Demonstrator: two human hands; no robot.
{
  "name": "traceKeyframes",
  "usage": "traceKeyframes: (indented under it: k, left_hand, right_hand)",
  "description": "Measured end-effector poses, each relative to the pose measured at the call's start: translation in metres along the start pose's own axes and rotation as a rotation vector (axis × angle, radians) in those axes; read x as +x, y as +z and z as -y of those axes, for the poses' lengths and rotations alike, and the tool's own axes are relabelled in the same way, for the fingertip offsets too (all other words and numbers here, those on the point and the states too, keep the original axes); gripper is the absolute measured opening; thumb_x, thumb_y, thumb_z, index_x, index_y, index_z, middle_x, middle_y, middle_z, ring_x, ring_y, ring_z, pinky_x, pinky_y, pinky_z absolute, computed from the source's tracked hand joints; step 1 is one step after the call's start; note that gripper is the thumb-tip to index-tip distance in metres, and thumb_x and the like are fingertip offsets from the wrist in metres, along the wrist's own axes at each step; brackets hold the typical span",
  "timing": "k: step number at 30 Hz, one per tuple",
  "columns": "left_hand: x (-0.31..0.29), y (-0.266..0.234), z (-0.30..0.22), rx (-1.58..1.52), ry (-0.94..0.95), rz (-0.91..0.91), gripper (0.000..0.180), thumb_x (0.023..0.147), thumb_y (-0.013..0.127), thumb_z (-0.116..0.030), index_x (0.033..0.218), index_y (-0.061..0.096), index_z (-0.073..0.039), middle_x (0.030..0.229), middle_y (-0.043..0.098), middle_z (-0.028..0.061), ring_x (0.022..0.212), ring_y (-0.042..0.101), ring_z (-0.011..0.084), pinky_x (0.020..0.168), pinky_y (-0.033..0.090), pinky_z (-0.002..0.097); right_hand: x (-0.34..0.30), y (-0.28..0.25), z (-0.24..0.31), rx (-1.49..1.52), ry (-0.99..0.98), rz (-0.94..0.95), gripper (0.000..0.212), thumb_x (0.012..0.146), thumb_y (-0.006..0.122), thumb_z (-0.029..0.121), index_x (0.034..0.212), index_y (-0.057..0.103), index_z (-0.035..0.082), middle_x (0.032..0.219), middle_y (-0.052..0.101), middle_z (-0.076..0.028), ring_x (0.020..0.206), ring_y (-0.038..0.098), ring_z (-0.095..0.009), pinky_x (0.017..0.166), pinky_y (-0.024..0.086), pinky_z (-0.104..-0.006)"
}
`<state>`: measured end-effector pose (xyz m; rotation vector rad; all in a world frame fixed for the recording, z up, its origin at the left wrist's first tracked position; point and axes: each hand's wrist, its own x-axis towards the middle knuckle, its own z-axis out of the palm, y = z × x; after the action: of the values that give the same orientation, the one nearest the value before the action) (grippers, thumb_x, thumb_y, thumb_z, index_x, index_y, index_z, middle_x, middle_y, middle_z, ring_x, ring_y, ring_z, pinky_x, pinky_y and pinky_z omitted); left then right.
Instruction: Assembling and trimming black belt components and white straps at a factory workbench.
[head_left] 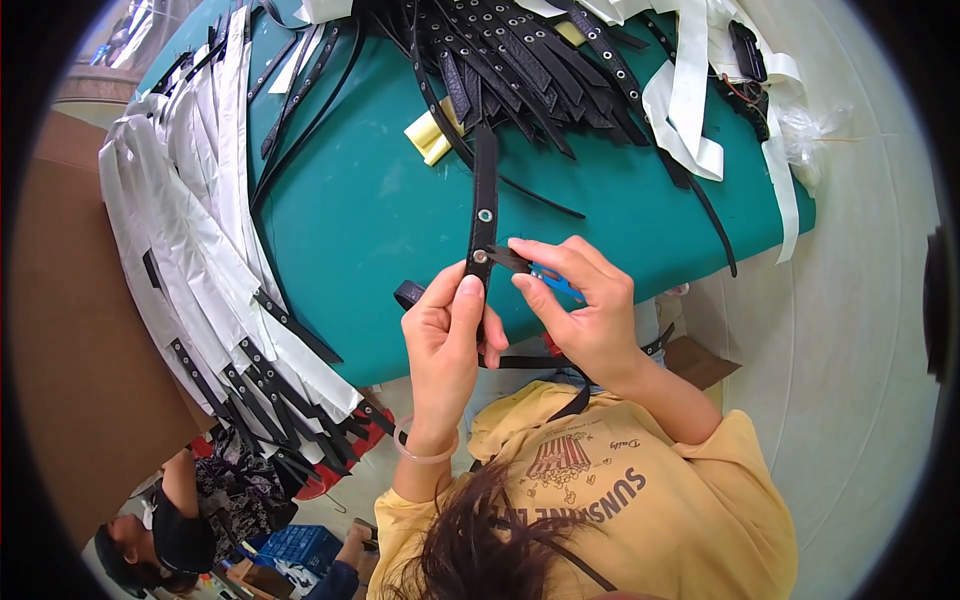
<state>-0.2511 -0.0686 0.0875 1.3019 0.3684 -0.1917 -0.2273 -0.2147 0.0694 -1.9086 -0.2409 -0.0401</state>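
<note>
A black belt strap (484,185) with metal eyelets runs upright over the near edge of the green table (370,260). My left hand (445,335) grips it below an eyelet, thumb on top. More of the black strap loops out beside and below that hand. Between the thumb and fingers of my right hand (595,310) is a pair of small thread snips (553,280) with blue handles. Their dark blades point left and reach the strap's edge at the lower eyelet. Whether the tips touch the strap, I cannot tell.
Black eyeleted straps (520,75) are heaped at the table's far side, by a yellow piece (432,138). White-wrapped straps (190,200) hang over the left edge, near brown cardboard (90,300). White strips (690,120) lie far right. A person (185,525) is at lower left.
</note>
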Motion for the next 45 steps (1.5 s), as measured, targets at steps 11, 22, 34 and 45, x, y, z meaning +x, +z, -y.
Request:
traceKeyframes:
  k: [11, 22, 34, 45]
  left_hand:
    - [-0.004, -0.004, -0.001, -0.031, -0.013, -0.024, 0.028, 0.096, 0.045, -0.017, 0.113, 0.056, 0.003, 0.053, 0.051, 0.0007, 0.039, 0.040, 0.0035, 0.036, 0.030, 0.0180]
    - [-0.008, -0.002, -0.005, 0.011, -0.073, -0.028, 0.032, 0.096, 0.043, -0.018, 0.116, 0.054, 0.004, 0.048, 0.044, -0.0012, 0.036, 0.034, 0.0044, 0.036, 0.025, 0.0189]
    - [0.003, -0.003, -0.004, -0.353, -0.293, 0.381, 0.030, 0.099, 0.037, -0.032, 0.102, 0.046, -0.004, 0.063, 0.034, -0.0028, 0.045, 0.028, 0.0063, 0.041, 0.024, 0.0202]
    - [-0.028, 0.026, -0.009, 0.052, 0.070, 0.147, 0.011, 0.095, 0.046, -0.012, 0.099, 0.042, -0.003, 0.078, 0.063, 0.0099, 0.054, 0.054, 0.0087, 0.049, 0.042, 0.0199]
  right_hand:
    - [0.001, -0.001, 0.002, -0.140, -0.137, -0.011, 0.030, 0.073, 0.070, 0.003, 0.103, 0.066, 0.009, 0.077, 0.061, -0.005, 0.065, 0.053, -0.017, 0.059, 0.042, -0.0273]
    - [0.019, 0.000, -0.011, 0.525, 0.276, -0.089, 0.024, 0.086, 0.064, 0.017, 0.104, 0.061, 0.002, 0.075, 0.048, 0.004, 0.064, 0.038, -0.002, 0.054, 0.030, -0.0182]
    - [0.029, -0.019, 0.000, 0.702, 0.460, 0.273, 0.024, 0.088, 0.062, 0.024, 0.094, 0.059, 0.001, 0.065, 0.044, 0.006, 0.050, 0.029, 0.000, 0.044, 0.022, -0.0194]
    - [0.030, -0.030, -0.004, 0.120, -0.230, 0.076, 0.014, 0.077, 0.071, 0.009, 0.083, 0.062, 0.001, 0.071, 0.055, -0.005, 0.064, 0.052, -0.012, 0.052, 0.040, -0.0233]
